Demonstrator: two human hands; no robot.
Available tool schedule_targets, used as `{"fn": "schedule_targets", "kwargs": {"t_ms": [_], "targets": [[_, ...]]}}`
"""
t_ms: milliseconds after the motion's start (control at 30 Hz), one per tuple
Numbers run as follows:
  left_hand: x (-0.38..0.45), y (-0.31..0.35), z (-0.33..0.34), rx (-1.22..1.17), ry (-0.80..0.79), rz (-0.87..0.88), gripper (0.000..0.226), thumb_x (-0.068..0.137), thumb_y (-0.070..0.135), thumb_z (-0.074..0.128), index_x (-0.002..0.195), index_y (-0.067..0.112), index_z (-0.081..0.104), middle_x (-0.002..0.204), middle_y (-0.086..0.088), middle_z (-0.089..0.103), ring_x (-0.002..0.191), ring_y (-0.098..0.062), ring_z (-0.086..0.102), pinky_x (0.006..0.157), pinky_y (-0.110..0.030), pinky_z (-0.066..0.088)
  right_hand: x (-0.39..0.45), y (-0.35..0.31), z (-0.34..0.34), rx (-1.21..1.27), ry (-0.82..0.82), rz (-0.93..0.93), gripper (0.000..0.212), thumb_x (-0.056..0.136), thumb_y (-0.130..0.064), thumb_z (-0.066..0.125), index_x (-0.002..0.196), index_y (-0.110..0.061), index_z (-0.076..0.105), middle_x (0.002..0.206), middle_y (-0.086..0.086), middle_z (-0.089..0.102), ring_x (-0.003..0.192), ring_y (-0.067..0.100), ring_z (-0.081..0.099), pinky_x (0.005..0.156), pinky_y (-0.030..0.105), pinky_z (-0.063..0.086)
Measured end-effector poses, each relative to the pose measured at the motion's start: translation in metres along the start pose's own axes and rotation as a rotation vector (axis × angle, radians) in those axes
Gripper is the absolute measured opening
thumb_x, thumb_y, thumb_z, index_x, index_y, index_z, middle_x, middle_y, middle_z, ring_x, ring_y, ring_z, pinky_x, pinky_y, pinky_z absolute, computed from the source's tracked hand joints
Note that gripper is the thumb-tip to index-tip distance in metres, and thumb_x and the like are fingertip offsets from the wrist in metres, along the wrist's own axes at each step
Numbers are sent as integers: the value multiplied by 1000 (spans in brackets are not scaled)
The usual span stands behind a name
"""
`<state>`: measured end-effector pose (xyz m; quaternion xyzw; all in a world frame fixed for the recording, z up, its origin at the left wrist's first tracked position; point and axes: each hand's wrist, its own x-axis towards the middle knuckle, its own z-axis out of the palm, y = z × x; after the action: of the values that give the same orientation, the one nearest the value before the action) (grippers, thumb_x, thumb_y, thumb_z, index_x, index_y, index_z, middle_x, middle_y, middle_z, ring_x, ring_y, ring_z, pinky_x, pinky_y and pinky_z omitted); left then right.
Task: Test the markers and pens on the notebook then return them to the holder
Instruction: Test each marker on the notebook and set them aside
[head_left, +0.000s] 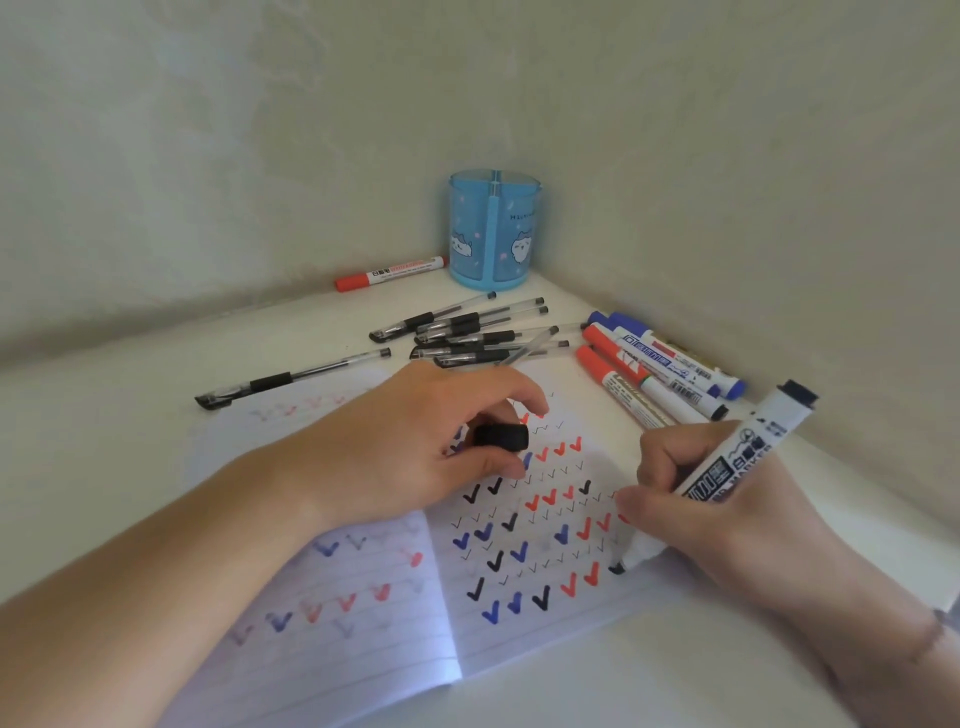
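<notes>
black marker (727, 465) gripped by right hand (691, 499), tip on notebook (519, 613) | cap (501, 435) pinched by left hand (436, 441) | holder (493, 228) at table's far corner

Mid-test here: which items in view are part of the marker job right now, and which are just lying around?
In use:
black marker, gripped by right hand, tip on notebook
black cap, held in left hand
blue holder

Lying about:
lone red marker
gel pens
marker pile

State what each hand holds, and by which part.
The right hand holds a black whiteboard marker by the lower barrel, near the tip. The left hand pinches the marker's black cap around its sides.
</notes>
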<state>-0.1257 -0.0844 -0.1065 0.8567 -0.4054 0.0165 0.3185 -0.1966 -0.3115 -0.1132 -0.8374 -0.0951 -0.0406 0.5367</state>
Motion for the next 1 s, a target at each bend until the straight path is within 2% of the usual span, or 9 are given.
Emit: {"fn": "schedule_targets", "kwargs": {"t_ms": [233, 333, 433, 533, 600, 700, 833, 900, 1000], "targets": [[1, -1, 0, -15, -2, 7, 33, 80, 37, 75, 110, 28, 65, 98, 19, 72, 84, 21, 59, 79, 1, 39, 1, 1, 1, 22, 43, 4, 37, 71, -8, 65, 48, -5, 36, 45, 3, 33, 43, 12, 30, 43, 23, 25], [1, -1, 1, -9, 19, 18, 28, 79, 35, 76, 104, 27, 68, 90, 23, 69, 81, 18, 60, 75, 0, 39, 2, 0, 0, 152, 104, -3, 43, 77, -2, 75, 48, -5, 43, 41, 2, 44, 38, 9, 35, 40, 18, 29], [1, 1, 1, -22, 67, 16, 25, 81, 34, 75, 103, 24, 69, 84, 23, 68, 70, 15, 57, 65, 0, 37, 3, -5, -1, 387, 110, -64, 36, 62, -35, 88, 61, -15, 58, 44, -5, 50, 38, 9, 37, 40, 15, 29], [1, 2, 0, -32, 70, 18, 24, 85, 39, 70, 105, 26, 68, 82, 18, 70, 67, 1, 60, 61, -6, 39, 5, -4, -5, 421, 31, -115, 45, 56, -53, 85, 80, -16, 73, 65, 9, 68, 47, 23, 51, 42, 20, 32], [1, 2, 0, -26, 71, 28, 24, 85, 41, 69, 105, 27, 67, 81, 18, 69, 70, -6, 62, 62, -10, 43, 6, -2, -8, 457, 14, -133, 36, 66, -42, 78, 88, -14, 77, 78, 19, 72, 52, 31, 56, 42, 24, 31], [1, 3, 0, -50, 85, 46, 24, 85, 39, 69, 104, 25, 68, 80, 16, 68, 71, -11, 63, 64, -19, 50, 6, 0, -9, 474, 43, -148, 31, 70, -26, 56, 88, -13, 78, 80, 22, 72, 50, 34, 56, 42, 26, 29], [1, 3, 2, -103, 98, 58, 28, 84, 37, 70, 107, 20, 68, 86, 10, 71, 74, -16, 67, 68, -34, 56, 5, -3, -5, 446, 31, -120, 18, 65, -28, 66, 80, -20, 70, 77, 22, 72, 47, 31, 56, 42, 22, 30], [1, 4, 3, -132, 96, 72, 27, 85, 34, 71, 107, 19, 69, 84, 9, 71, 72, -17, 67, 66, -35, 56, 4, -3, -5, 414, 5, -125, 32, 61, -41, 80, 80, -18, 69, 79, 20, 73, 48, 30, 57, 42, 21, 32], [1, 7, 5, -148, 95, 100, 26, 85, 31, 70, 108, 18, 70, 81, 8, 71, 68, -15, 66, 62, -33, 54, 3, -4, -3, 367, 46, -137, 47, 60, -54, 81, 84, -15, 74, 79, 17, 75, 47, 28, 59, 43, 21, 35]]}}
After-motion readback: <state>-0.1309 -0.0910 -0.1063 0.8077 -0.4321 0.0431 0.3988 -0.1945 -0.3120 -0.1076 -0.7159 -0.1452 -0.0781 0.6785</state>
